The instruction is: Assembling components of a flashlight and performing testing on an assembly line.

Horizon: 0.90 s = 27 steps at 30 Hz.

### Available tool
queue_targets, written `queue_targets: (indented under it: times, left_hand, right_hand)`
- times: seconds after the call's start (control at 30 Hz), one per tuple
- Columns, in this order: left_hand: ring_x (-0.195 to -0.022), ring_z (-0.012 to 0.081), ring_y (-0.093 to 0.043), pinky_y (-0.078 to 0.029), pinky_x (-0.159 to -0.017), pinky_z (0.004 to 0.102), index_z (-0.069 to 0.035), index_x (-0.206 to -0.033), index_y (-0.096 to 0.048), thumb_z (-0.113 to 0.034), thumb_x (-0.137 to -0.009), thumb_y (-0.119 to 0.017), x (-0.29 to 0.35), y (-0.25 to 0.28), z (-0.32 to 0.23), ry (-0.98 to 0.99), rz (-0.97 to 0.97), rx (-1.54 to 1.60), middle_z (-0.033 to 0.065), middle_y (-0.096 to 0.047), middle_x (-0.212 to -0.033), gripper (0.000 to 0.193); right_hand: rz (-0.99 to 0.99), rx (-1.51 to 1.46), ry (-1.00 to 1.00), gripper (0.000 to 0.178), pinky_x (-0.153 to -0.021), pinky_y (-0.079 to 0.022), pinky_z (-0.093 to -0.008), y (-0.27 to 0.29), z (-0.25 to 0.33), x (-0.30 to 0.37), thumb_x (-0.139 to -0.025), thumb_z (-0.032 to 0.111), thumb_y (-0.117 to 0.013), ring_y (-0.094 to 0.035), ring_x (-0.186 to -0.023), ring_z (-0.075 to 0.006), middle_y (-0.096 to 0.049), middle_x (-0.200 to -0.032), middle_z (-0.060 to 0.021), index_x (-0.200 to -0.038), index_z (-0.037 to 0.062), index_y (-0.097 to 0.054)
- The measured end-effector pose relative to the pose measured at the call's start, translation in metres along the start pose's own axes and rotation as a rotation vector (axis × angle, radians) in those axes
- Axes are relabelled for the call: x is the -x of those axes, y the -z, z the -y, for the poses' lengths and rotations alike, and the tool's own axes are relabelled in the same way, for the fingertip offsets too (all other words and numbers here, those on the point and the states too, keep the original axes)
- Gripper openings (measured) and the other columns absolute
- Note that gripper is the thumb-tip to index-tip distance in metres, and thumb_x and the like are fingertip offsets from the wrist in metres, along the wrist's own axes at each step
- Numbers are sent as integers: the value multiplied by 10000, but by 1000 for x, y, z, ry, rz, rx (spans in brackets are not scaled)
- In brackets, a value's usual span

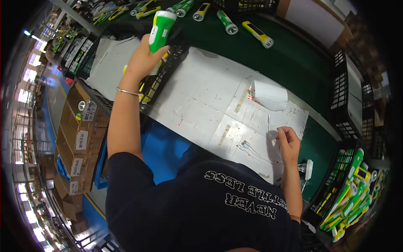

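One green flashlight (161, 31) is filling the left hand (143, 62), fingers wrapping it, over a crate (168, 72) of yellow pieces (145, 99), left of the white sheet (193, 92); over its right end, the right hand (289, 145) is pressing its fingers together, grip unclear. Right of it, another crate (339, 166) is holding flashlights (352, 191).

- I saw the head view taken by the left of two fisheye cameras worn side by side on the person's head.
- It faced steeply down over the dark shirt (180, 210), which filled the lower middle at closest range.
- The pale desk (193, 96) lay near, across the centre, with both the left hand (145, 59) and the right hand (289, 143) in sight.
- Its wide sweep also took in the aisle (54, 98) farther off on the left, straight edges bowing toward the black rim.
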<state>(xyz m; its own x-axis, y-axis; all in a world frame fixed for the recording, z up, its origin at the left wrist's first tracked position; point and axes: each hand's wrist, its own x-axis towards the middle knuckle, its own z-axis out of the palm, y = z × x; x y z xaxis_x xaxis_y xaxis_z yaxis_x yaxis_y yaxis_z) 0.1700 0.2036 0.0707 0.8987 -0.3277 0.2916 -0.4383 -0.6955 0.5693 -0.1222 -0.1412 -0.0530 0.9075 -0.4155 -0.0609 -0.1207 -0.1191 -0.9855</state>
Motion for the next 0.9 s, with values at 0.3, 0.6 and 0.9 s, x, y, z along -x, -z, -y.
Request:
queue_targets:
  times: [0.3,0.6,0.9]
  left_hand:
    - [-1128,335,-511,-394,-953,392,-40,-1213,-519,-457,-772,-579,-14,22,133,543,615,-605,211,-538,-1206,610]
    - [-1254,399,-349,-110,-960,714,-138,-1228,-497,-286,-819,-491,-134,-148,-41,133,56,-599,185,-371,-1347,435]
    - [-1009,442,-542,-442,-922,405,-260,-1253,-447,-370,-709,-696,-197,-260,-24,117,267,-206,223,-217,-1359,608]
  right_hand:
    - [59,8,11,138,-643,-414,-194,-13,6,-12,-882,124,-579,-513,-690,-62,-568,-778,-2,-917,-9,-576]
    - [45,51,-17,107,-587,-407,-175,-17,16,-4,-867,112,-598,-492,-634,-40,-570,-759,15,-913,16,-589]
    - [-86,147,-138,168,-591,-434,-203,3,1,1,-814,144,-651,-519,-638,-47,-623,-718,-23,-884,-6,-617]
